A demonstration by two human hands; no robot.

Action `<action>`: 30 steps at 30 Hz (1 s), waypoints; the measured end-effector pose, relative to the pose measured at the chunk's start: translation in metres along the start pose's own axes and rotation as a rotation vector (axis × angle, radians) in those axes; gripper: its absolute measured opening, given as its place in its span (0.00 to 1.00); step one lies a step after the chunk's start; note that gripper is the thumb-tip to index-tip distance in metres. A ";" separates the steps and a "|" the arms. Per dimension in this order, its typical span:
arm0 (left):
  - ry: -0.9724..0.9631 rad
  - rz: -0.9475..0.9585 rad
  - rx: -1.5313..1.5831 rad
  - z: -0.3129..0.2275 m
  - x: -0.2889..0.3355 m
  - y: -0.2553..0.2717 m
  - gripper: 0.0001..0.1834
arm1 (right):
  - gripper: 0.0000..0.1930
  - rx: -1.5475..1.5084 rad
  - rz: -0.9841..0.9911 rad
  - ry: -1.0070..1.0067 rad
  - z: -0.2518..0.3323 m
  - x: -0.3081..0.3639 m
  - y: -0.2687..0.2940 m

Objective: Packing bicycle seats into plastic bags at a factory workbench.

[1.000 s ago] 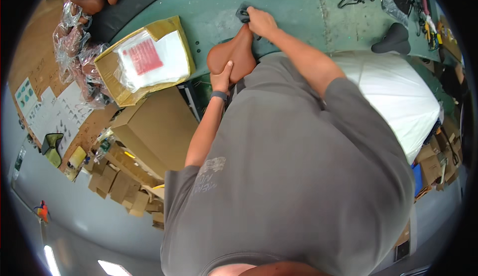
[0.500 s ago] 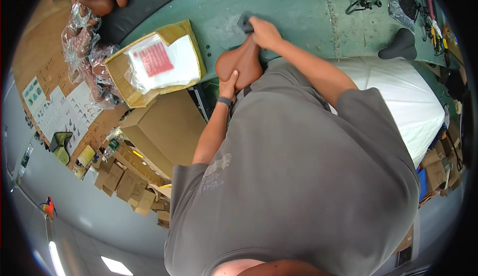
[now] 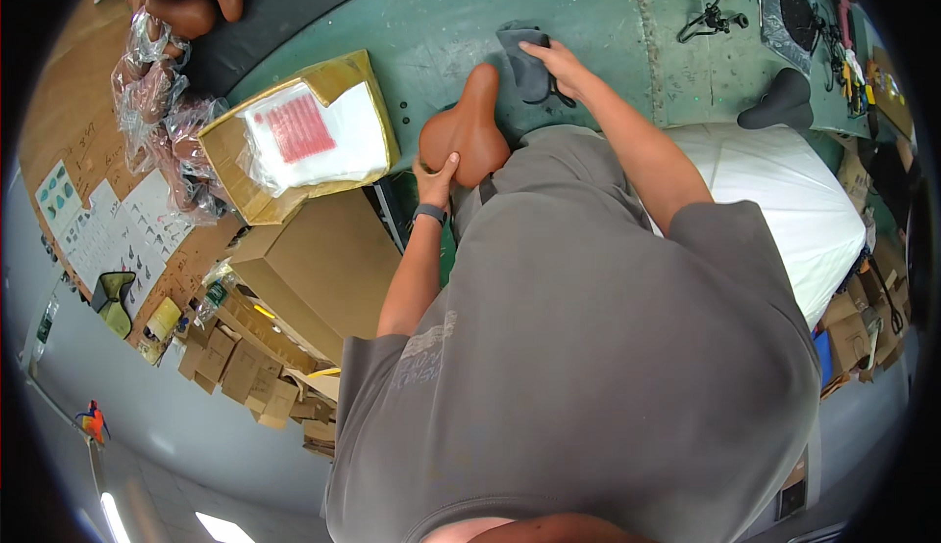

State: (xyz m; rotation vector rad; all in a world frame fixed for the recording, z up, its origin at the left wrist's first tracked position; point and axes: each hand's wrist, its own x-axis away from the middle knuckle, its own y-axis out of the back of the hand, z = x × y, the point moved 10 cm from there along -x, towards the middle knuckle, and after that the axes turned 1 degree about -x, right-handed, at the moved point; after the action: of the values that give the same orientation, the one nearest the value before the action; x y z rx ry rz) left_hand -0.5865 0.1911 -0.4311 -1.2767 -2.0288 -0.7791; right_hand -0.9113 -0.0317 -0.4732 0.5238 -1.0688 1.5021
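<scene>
A brown bicycle saddle (image 3: 472, 131) rests at the near edge of the green bench, its narrow nose pointing away from me. My left hand (image 3: 434, 183) grips the saddle's wide rear end, thumb on top and fingers partly hidden beneath. Just right of the nose, my right hand (image 3: 566, 66) pinches a dark grey cloth (image 3: 527, 68) that lies flattened on or just above the bench, apart from the saddle. A dark loop hangs out by my fingers.
Left of the saddle stands an open carton (image 3: 382, 117) with white wrapping inside. Plastic-wrapped brown saddles (image 3: 152, 82) pile up at far left, beside a black belt (image 3: 284, 14). A black saddle (image 3: 779, 102) and a black metal bracket (image 3: 713, 19) lie to the right.
My right hand has moved off the saddle's nose to the right, spreading the cloth into view. My left hand still holds the saddle, now shifted slightly toward me.
</scene>
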 end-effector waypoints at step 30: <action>-0.584 -0.133 -1.154 -0.128 -0.031 -0.133 0.36 | 0.30 1.142 -0.001 0.931 0.021 0.041 -0.138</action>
State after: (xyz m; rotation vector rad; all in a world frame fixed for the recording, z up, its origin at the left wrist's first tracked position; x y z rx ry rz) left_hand -0.6743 0.0303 -0.3931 -2.1730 -2.1142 -1.9984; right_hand -0.7961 -0.0378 -0.3842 0.4661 0.5794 1.9494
